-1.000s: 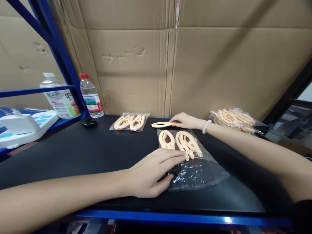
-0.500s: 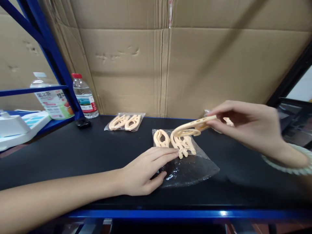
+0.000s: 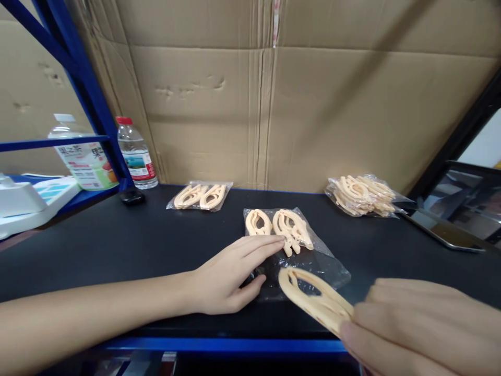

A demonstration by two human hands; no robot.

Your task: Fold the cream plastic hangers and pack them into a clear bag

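My left hand (image 3: 238, 274) lies with fingers stretched out over a clear plastic bag (image 3: 324, 261), fingertips touching the beige folded hangers by the bag's opening. Two of these, a left folded hanger (image 3: 258, 220) and a right folded hanger (image 3: 293, 228), show side by side; my fingers hide the lower part of the left one. Close to the table's front edge, my right hand (image 3: 415, 326) pinches one end of another beige folding hanger (image 3: 313, 297). That hanger is outside the bag, its looped end pointing up and left over the bag's near side.
Behind, a flat bagged pair of hangers (image 3: 199, 196) lies left of centre. A pile of bagged hangers (image 3: 362, 194) sits at the back right beside a dark tablet-like device (image 3: 442, 230). Bottles (image 3: 136, 154), a small black object (image 3: 132, 196) and a blue frame (image 3: 74, 68) stand left.
My right hand has brought the hanger down and toward me, from above the bag to the front edge, uncovering the pile at the back right. My left hand has stayed on the bag.
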